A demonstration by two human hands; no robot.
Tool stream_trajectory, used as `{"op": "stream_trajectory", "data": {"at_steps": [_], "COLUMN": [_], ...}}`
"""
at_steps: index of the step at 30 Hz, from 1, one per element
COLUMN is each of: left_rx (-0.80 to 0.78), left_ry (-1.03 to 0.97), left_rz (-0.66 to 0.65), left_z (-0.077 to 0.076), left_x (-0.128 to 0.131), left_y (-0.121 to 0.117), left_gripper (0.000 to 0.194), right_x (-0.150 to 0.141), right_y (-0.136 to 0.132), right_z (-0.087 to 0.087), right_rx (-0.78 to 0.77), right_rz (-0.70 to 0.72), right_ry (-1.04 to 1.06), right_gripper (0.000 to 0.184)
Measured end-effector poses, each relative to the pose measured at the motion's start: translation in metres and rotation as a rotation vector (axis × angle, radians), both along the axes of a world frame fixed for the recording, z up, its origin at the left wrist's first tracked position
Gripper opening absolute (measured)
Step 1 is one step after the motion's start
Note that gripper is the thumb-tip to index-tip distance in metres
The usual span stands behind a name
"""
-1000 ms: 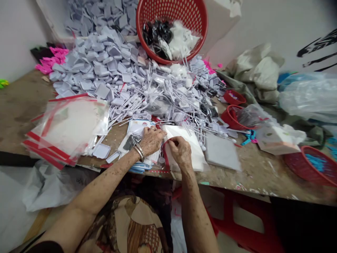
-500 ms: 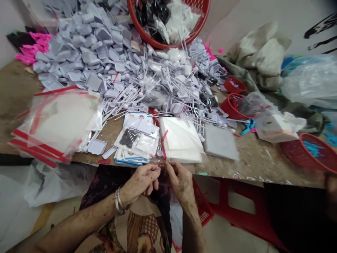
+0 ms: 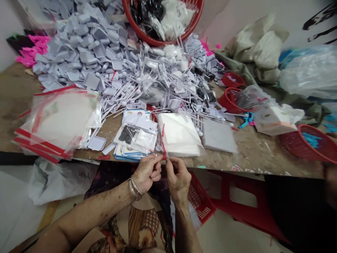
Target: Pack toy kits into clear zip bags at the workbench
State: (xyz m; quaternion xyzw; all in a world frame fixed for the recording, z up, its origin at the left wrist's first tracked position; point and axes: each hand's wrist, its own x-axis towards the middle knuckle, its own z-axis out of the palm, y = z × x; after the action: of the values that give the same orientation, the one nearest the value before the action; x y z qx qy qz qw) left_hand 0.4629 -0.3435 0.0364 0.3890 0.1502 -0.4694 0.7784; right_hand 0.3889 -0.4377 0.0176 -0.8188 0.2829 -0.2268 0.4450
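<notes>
My left hand [image 3: 146, 174] and my right hand [image 3: 179, 181] meet at the table's near edge, their fingertips pinched together on a thin red strip [image 3: 164, 154]. That strip runs down from a stack of white sheets in a clear bag [image 3: 177, 135], which lies just beyond my right hand. Beyond my left hand sit printed cards and small clear packets [image 3: 135, 135]. A large heap of pale lilac plastic trays and sticks [image 3: 126, 73] rises farther back. Silver bangles circle my left wrist.
A tipped red basket [image 3: 163, 21] holds bagged black and white parts. Clear red-edged bags [image 3: 59, 121] lie at the left. Small red baskets [image 3: 230, 100] and cloth sacks [image 3: 252, 52] lie to the right. A red stool [image 3: 237, 200] stands below the wooden table [image 3: 250, 158].
Both hands have risen from below the table edge and closed in on each other around the red strip. The head view has shifted slightly, moving the table up in the picture.
</notes>
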Motion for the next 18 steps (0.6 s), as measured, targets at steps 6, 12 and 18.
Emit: {"op": "stream_trajectory", "data": {"at_steps": [6,12,18], "left_rx": [0.019,0.015,0.044], "left_ry": [-0.02,-0.026,-0.053], "left_rz": [-0.019,-0.025,0.045], "left_z": [-0.004,-0.008,-0.01], "left_x": [0.001,-0.001,-0.006], "left_y": [0.003,0.005,0.004], "left_gripper": [0.043,0.043,0.049], "right_x": [-0.001,0.004,0.003], "right_y": [0.008,0.009,0.014], "right_z": [-0.003,-0.005,0.003], "right_rx": [-0.553,-0.692,-0.738], "right_rz": [0.048,0.067,0.002], "right_ry": [-0.136,-0.069,-0.083], "right_gripper": [0.016,0.02,0.018]}}
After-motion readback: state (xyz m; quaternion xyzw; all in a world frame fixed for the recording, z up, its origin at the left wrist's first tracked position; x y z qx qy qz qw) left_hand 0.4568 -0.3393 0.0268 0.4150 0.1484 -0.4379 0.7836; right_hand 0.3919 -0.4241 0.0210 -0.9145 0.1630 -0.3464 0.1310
